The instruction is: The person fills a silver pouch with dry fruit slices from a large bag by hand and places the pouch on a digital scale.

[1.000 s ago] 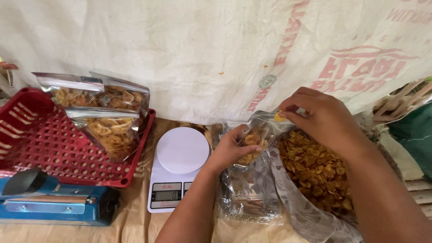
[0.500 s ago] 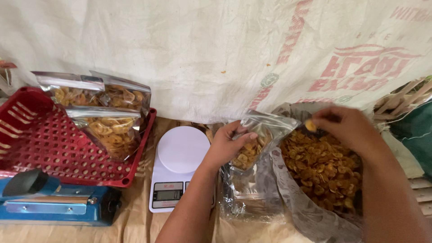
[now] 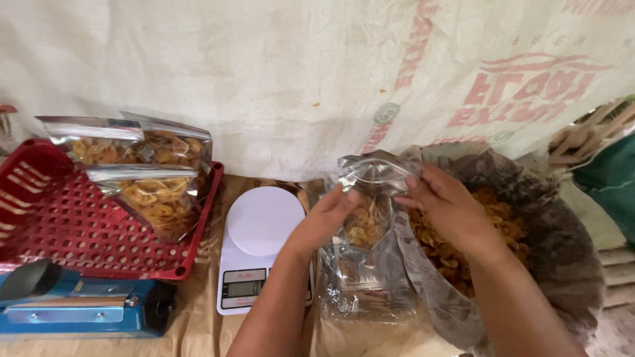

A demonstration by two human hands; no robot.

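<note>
My left hand (image 3: 329, 215) grips the left side of a clear plastic pouch (image 3: 368, 198) partly filled with yellow banana chips. My right hand (image 3: 444, 206) pinches the pouch's open top edge from the right. Under the pouch lies a stack of flat clear pouches (image 3: 360, 285). A large sack of banana chips (image 3: 503, 225) stands open just right of my hands, with my right forearm across it. A white digital kitchen scale (image 3: 261, 228) sits just left of my left hand with nothing on its platform.
A red perforated tray (image 3: 79, 235) at the left holds filled chip pouches (image 3: 149, 178). A blue heat sealer (image 3: 73, 307) sits at the front left. A printed white sack cloth (image 3: 317, 73) hangs behind. Green fabric (image 3: 612, 178) and wooden slats are at the right edge.
My right hand went from the pouch mouth to the sack of chips, then came back to the pouch's top edge. My left hand kept hold of the pouch.
</note>
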